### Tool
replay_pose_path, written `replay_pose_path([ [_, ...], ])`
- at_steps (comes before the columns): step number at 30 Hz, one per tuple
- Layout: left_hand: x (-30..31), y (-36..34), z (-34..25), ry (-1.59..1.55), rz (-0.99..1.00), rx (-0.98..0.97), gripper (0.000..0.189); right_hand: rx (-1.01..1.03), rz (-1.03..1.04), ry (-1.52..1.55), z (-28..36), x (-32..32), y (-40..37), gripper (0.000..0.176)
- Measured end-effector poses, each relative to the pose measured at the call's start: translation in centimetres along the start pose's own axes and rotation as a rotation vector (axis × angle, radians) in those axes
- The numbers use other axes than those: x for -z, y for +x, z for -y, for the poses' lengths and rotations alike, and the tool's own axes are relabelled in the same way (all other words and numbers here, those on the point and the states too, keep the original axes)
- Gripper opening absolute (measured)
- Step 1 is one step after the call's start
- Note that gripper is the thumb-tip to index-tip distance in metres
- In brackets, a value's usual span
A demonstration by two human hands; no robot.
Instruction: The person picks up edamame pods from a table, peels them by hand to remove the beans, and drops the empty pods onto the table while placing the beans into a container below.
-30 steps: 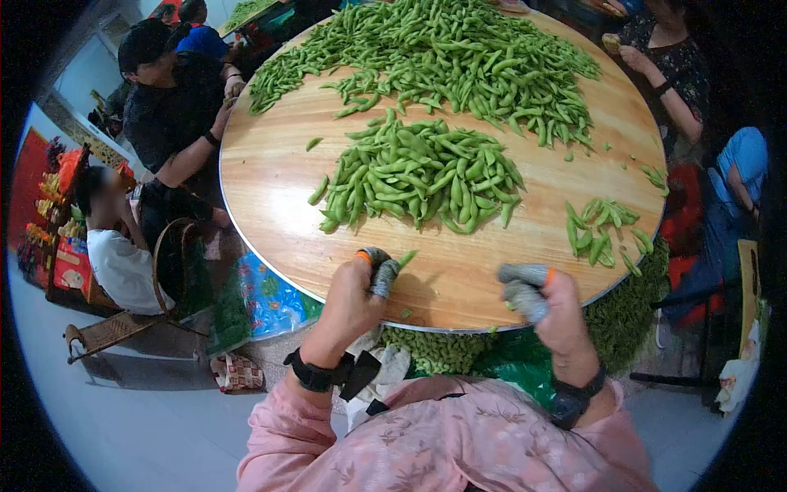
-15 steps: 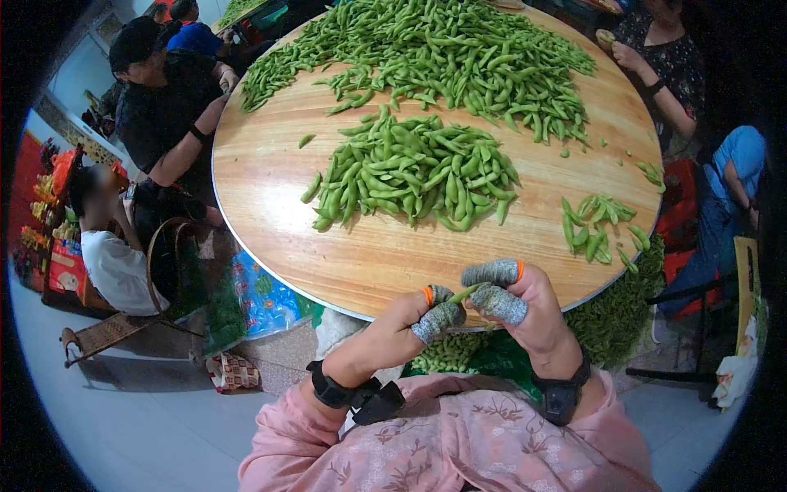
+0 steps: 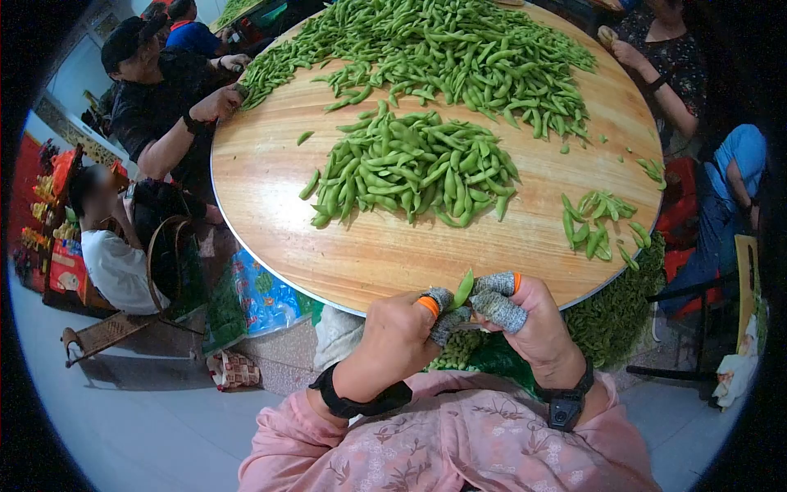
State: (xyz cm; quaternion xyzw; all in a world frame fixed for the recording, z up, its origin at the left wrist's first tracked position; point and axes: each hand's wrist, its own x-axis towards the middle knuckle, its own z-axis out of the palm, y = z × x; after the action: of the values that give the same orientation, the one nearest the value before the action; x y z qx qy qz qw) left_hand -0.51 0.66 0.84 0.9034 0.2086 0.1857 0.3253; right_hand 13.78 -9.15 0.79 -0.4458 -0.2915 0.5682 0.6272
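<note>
- Fingers of the left hand (image 3: 400, 330) pinch one green pod (image 3: 465, 289) that stands tip up between the two hands, at the near edge of the table (image 3: 270, 238)
- On the right hand (image 3: 537, 328), the thumb and forefinger lie pressed together right beside the pod; whether they grip it as well, I cannot tell
- Grey knitted covers (image 3: 502, 309) with orange bands sit on the thumb and forefinger of both hands
- Each wrist has a black band (image 3: 361, 399) round it, near the cuffs of a pink shirt (image 3: 459, 435)
- The middle pile (image 3: 410, 168) of pods lies on the table, on the far side of the hands, with a few loose pods at its left
- The big pile (image 3: 459, 53) spreads across the far part of the table
- A small group (image 3: 594, 221) of pods lies near the right edge, some of them flat and pale
- Below the near edge is a heap of beans (image 3: 459, 348), and to the right a mass of fine green stuff (image 3: 611, 320), too small to make out
- At the left, a person in a black cap (image 3: 131, 43) has a hand at the table's rim; at the far right, another person (image 3: 668, 61) holds up something small and pale
</note>
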Motion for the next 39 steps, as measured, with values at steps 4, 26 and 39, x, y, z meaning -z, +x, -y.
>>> replay_pose_path([
  [4,-0.1,-0.1,0.2,0.088,-0.024,-0.058,0.018,0.002,-0.084,-0.016,0.1,-0.7,0.0,0.009],
  [26,-2.1,-0.8,1.2,-0.960,0.049,0.329,0.010,0.168,-0.071,-0.093,-2.0,0.0,1.0,0.004],
  [39,-0.3,0.2,0.8,-0.852,0.162,0.277,0.013,0.141,0.003,-0.199,-1.5,0.7,1.2,0.005],
])
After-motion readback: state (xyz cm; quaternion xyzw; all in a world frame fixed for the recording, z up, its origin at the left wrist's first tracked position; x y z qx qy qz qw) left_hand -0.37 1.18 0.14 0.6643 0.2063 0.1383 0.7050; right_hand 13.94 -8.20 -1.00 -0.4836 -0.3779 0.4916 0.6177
